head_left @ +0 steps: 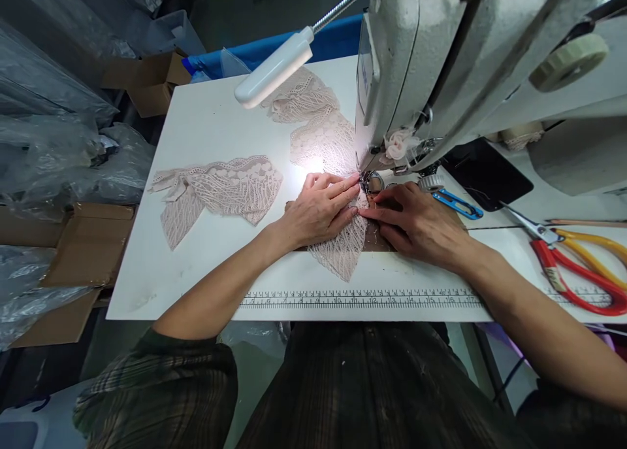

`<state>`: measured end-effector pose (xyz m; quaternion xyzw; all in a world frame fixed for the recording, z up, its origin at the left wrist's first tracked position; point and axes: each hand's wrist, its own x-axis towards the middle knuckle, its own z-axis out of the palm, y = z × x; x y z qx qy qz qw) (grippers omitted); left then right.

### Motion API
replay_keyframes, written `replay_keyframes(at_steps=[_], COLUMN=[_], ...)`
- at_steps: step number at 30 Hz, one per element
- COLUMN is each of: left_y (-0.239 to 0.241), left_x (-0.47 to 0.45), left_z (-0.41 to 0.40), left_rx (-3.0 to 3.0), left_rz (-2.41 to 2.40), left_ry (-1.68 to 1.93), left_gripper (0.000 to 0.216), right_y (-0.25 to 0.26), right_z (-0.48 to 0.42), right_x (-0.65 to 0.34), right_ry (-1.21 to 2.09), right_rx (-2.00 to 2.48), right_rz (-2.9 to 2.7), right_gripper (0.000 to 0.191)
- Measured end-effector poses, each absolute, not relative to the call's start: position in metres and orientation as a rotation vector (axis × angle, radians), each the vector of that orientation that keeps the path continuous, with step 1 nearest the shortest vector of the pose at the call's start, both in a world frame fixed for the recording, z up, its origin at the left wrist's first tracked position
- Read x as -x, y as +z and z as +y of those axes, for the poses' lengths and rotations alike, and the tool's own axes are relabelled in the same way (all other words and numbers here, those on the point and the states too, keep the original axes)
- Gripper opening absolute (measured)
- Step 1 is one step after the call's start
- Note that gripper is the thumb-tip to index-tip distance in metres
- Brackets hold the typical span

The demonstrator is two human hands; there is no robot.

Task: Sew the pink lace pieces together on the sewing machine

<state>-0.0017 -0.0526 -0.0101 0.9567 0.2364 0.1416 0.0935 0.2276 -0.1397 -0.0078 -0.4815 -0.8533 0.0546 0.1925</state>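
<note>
One piece of pale pinkish-beige lace [340, 256] lies on the white tabletop [196, 122], beneath the hands and directly beside the needle area of the sewing machine [396, 57]. Its surface is openwork, patterned with fine wavy lines; the near end tapers to a point and lies flat. The left hand [323, 207] rests palm down across the lace, fingers extended and close together; its grip is open. The right hand [416, 223] reaches the lace's right edge with the index fingertip, other fingers bent; whether its grip is closed on the fabric cannot be told. More lace of the same shade, a gathered bundle [304, 96], lies behind; any join between the two cannot be confirmed. A separate lace piece [230, 187] lies to the left, with rounded motifs along its upper border and a folded, pointed tail. A white lamp [277, 66] overhangs the bundle. Red-and-yellow-handled scissors [553, 236] and blue snips [458, 204] lie at right.
</note>
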Motion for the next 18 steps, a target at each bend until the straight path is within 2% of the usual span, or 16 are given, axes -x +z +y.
replay_keyframes(at_steps=[8, 14, 18], left_y=[-0.01, -0.021, -0.021], left_x=[-0.001, -0.004, -0.002], left_z=[-0.057, -0.057, -0.057], left_rx=[-2.958, -3.096, -3.03], left_rz=[0.71, 0.511, 0.492], left_ry=[0.473, 0.788, 0.823], left_gripper=[0.04, 0.024, 0.023], right_y=[-0.013, -0.016, -0.014], right_z=[-0.14, -0.139, -0.138], right_x=[-0.231, -0.235, -0.235], right_ry=[0.155, 0.116, 0.132], right_rx=[1.324, 1.281, 1.279], right_rz=[-2.372, -2.395, -2.413], right_gripper=[0.032, 0.032, 0.033])
